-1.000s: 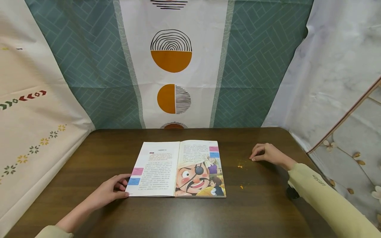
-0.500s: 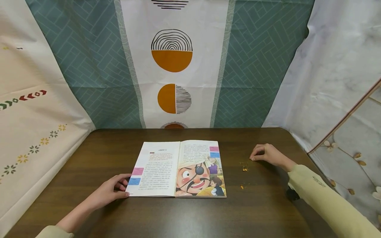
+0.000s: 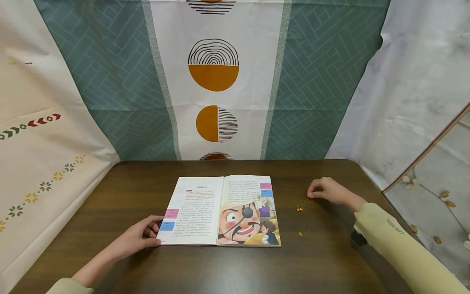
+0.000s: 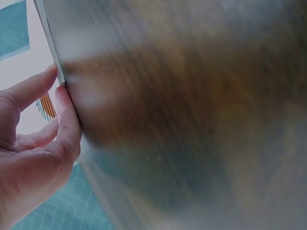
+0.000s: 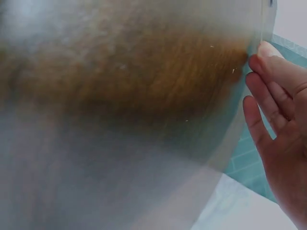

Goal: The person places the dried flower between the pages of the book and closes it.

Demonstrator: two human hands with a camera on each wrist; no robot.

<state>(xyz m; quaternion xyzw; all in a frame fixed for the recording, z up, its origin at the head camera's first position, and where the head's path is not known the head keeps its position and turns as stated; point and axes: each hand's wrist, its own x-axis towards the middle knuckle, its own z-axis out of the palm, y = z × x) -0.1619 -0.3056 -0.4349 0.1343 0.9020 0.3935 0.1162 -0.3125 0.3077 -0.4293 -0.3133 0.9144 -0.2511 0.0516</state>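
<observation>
The surface (image 3: 235, 267) looks like wood, its finish smooth and glossy enough to throw back a soft pale sheen. The book (image 3: 200, 210) has smooth paper pages, mostly matt. The golden strand (image 3: 300, 209) and the other golden piece (image 3: 300, 234) have a metallic look, though both are tiny. The hanging (image 3: 253, 81) is matt printed cloth, lightly creased; the left drape (image 3: 40, 155) and right drape (image 3: 411, 102) appear to be rippled fabric. The right sleeve (image 3: 407, 249) is soft, matt cloth.
</observation>
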